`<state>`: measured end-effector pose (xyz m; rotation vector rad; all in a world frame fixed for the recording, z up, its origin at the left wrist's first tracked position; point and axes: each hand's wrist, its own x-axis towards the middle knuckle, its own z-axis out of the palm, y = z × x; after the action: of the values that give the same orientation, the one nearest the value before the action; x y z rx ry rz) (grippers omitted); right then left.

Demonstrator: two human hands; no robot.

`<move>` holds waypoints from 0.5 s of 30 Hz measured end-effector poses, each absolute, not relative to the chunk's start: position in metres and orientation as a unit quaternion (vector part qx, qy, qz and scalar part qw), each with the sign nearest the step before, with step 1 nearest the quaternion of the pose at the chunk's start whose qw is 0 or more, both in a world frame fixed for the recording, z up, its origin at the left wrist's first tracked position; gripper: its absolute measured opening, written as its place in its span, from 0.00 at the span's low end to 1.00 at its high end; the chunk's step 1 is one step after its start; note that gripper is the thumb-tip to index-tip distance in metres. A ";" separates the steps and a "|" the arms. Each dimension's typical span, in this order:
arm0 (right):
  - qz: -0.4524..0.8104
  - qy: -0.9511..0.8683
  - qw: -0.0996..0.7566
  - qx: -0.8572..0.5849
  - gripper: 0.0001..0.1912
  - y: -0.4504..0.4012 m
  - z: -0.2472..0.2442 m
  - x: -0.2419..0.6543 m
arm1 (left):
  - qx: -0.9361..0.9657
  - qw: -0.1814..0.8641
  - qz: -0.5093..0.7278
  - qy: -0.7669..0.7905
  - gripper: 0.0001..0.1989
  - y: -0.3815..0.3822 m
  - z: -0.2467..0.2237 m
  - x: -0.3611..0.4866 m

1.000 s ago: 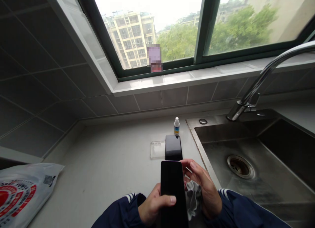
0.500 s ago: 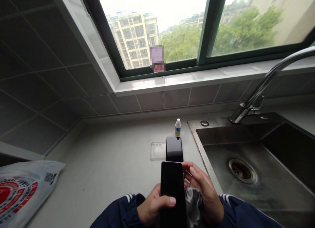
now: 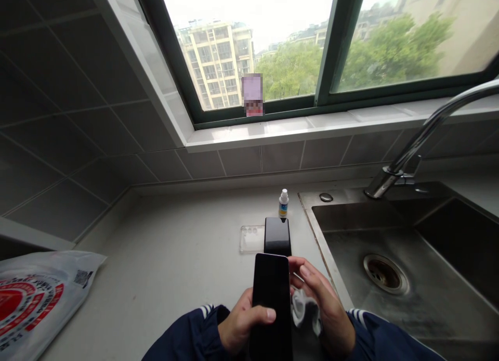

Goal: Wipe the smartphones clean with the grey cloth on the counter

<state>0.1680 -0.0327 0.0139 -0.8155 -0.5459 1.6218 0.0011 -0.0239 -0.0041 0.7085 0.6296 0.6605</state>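
Just left of the steel sink, my left hand gripped a black smartphone up off the counter, its glass facing me, while my right hand curled narrowly around a grey cloth, keeping it beside the phone.

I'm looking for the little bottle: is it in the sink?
No, the small white-capped bottle stands on the countertop, beside the steel sink.

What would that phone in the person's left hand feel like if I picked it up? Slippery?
Probably fairly slippery: the black phone has a smooth, glossy face. It likely feels stiff, since it looks straight and flat in the left hand. That shiny face looks like glass, so it may well be fragile.
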 end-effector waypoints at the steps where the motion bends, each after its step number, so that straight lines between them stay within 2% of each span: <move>1: 0.694 -0.245 0.579 -0.350 0.19 -0.032 0.013 0.169 | 0.327 0.836 0.322 0.301 0.23 -0.023 -0.006 0.000; 6: 0.671 -0.276 0.560 -0.400 0.20 -0.032 0.012 0.173 | 0.287 0.827 0.389 0.286 0.25 -0.018 -0.006 -0.004; 15: 0.642 -0.363 0.514 -0.437 0.21 -0.028 -0.002 0.177 | 0.217 0.814 0.444 0.306 0.22 -0.008 0.002 -0.010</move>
<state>0.1766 -0.0279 -0.0022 -1.0505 -0.8736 1.5441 -0.0097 -0.0081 0.0020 0.4631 0.6532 0.9467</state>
